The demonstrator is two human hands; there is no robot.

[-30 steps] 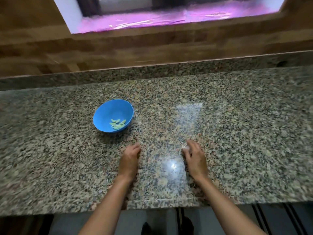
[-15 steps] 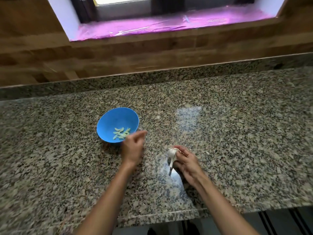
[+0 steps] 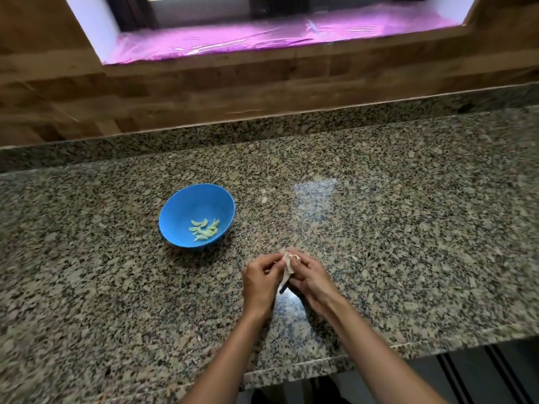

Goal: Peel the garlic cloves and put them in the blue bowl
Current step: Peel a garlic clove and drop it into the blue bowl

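A blue bowl (image 3: pixel 175 214) sits on the granite counter, left of centre, with several pale peeled garlic cloves (image 3: pixel 204 230) in its bottom. In front of it and to the right, both my hands meet over the counter. My right hand (image 3: pixel 312 279) grips a whitish garlic piece with its papery skin and stalk (image 3: pixel 288 265) hanging down. My left hand (image 3: pixel 259 279) pinches the same garlic from the left side. The clove itself is mostly hidden by my fingers.
The speckled granite counter (image 3: pixel 393 243) stretches wide to both sides, with its front edge (image 3: pixel 335 360) just below my forearms. A raised granite ledge and wooden wall panel run along the back, under a window sill covered in pink plastic (image 3: pixel 277 33).
My right hand lifted the garlic off the counter. My left hand moved from near the bowl across to the right and took hold of the garlic too.
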